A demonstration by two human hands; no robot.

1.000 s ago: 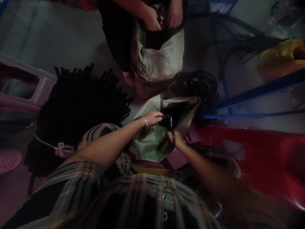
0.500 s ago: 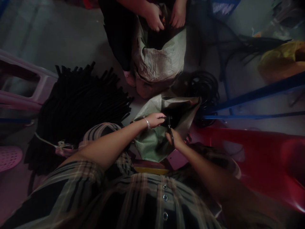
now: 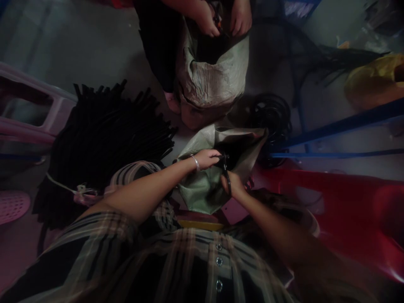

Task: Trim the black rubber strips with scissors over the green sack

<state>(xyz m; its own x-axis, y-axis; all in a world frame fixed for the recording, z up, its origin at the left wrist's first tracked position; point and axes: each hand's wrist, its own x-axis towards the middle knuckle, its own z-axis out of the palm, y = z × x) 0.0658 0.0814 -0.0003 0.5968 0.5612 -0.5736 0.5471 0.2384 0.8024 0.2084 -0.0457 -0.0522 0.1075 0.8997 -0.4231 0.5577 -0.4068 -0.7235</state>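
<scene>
My left hand (image 3: 206, 159), with a silver bangle (image 3: 195, 162) at the wrist, is curled closed around a short black strip (image 3: 219, 156), though the dim feed hides exactly where the fingers meet it. My right hand (image 3: 232, 184) is closed around the looped grip of what I read as black-handled scissors (image 3: 226, 179), pointing up toward the left hand. The blades sit right at that pinch, but the shadow keeps me from telling whether they are open or closed on the strip.

Both hands work over the open mouth of a green woven sack (image 3: 202, 198), which sags just below them with its dark interior showing. From here, the best handling looks like a short, firm hold with the left fingers close to the blades and the right wrist steady, so the strip cannot twist away. I'd also keep the work over the sack's mouth.

A large bundle of black rubber strips (image 3: 107, 134) lies to the left, and a coil of black hose (image 3: 271, 118) sits just beyond the sack. A red plastic stool (image 3: 331, 202), blue metal rack bars (image 3: 341, 130) and a yellow bag (image 3: 375, 75) lie to the right. Across from me, a co-worker's hands (image 3: 221, 19) are working at the mouth of a second woven sack (image 3: 211, 71).
</scene>
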